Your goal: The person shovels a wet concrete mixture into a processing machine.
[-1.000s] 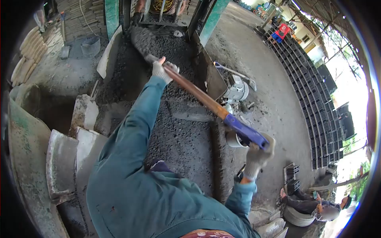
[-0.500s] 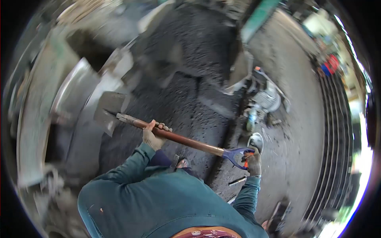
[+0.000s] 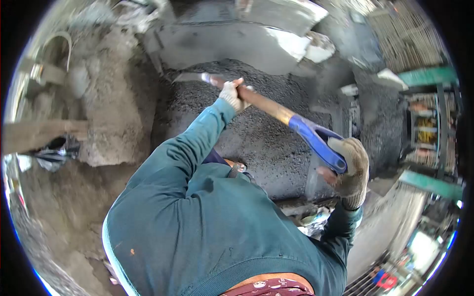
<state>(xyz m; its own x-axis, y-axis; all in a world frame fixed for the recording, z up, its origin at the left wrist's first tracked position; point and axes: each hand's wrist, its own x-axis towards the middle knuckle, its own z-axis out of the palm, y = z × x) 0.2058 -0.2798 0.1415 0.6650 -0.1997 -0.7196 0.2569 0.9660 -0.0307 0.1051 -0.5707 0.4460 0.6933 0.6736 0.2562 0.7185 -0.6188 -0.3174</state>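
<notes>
A shovel (image 3: 269,107) with a wooden shaft and a blue D-shaped grip slants across the view. My left hand (image 3: 234,96), in a partly fingerless knit glove, is wrapped round the shaft near the blade end. At the grip's far end, my right hand (image 3: 354,167), gloved too, is closed round the crossbar. The thin grey blade shows almost edge-on at the upper left. It overlaps the dark, gritty heap (image 3: 269,148) that spreads below the shaft and around my feet.
Behind the heap stand grey sheet panels (image 3: 212,47). A rough earthen block (image 3: 111,98) rises on the left, near a wooden beam (image 3: 44,135). Green posts (image 3: 429,185) and a rack stand at right. Something red and blue (image 3: 385,279) lies lower right.
My view has turned left. The shovel has swung with my hands; the blade now appears farther up and edge-on, and my right hand with the grip is higher and closer to the camera.
</notes>
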